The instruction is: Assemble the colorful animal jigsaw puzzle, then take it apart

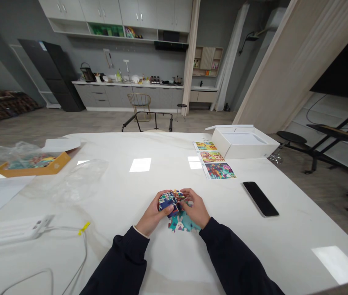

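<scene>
My left hand [153, 216] and my right hand [196, 209] meet near the middle of the white table [149, 155]. Together they grip a small stack of colourful puzzle pieces [170, 199], the fingers of both hands curled round it. Just below the stack, a joined patch of teal puzzle [182, 223] with a white rabbit on it lies flat on the table, partly under my right hand. Both arms wear dark sleeves.
A black phone [260, 198] lies to the right. Beyond it are a printed picture sheet [213, 160] and an open white box [244, 143]. At the left stand a yellow tray of pieces [32, 164], clear plastic bags [75, 180], a white power bank [14, 231] with cable.
</scene>
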Demonstrator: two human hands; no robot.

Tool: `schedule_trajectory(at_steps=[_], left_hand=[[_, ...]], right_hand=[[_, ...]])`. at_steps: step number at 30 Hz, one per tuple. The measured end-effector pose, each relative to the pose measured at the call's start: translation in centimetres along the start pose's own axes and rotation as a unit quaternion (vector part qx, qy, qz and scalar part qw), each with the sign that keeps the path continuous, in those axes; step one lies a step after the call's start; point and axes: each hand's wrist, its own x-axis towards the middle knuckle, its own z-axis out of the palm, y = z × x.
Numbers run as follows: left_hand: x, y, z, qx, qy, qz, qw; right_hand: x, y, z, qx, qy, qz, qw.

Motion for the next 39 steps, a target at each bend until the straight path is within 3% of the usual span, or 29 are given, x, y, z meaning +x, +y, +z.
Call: schedule_trajectory(at_steps=[3, 7, 11, 15, 20, 23, 27, 35, 39], left_hand=[[-0.1, 0.5, -0.2, -0.002, -0.004, 0.009, 1.000], [-0.1, 1.2, -0.1, -0.053, 0.020, 0.005, 0.998], [-0.1, 1.6, 0.0, -0.128, 0.038, -0.020, 0.991], [-0.2, 1.8, 0.0, -0.163, 0.046, -0.050, 0.984], [-0.3, 2.1, 0.0, -0.161, 0.046, -0.051, 0.985], [-0.3, 2.2, -0.1, -0.150, 0.016, -0.067, 0.986], [-0.5, 1.9, -0.1, -0.126, -0.040, -0.098, 0.986], [-0.6, 1.9, 0.3, -0.087, -0.029, -0.084, 0.992], [-0.5, 2.0, 0.2, -0.092, -0.014, -0.082, 0.992]], right_hand=[[-0.3, -0.2, -0.1, -0.109, -0.037, -0.031, 0.993], [-0.5, -0.4, -0.5, -0.153, -0.052, -0.054, 0.985], [-0.8, -0.9, -1.1, -0.256, -0.099, -0.099, 0.956], [-1.2, -1.3, -1.0, -0.290, -0.111, -0.084, 0.947], [-1.4, -1.3, -0.4, -0.226, -0.076, -0.019, 0.971], [-1.1, -0.8, -0.3, -0.108, -0.024, 0.037, 0.993], [-0.4, -0.3, -0.3, 0.031, 0.036, 0.057, 0.997], [-0.3, -0.6, -0.5, 0.111, -0.009, 0.042, 0.993], [-0.5, -0.7, -0.7, 0.076, -0.041, 0.052, 0.995]])
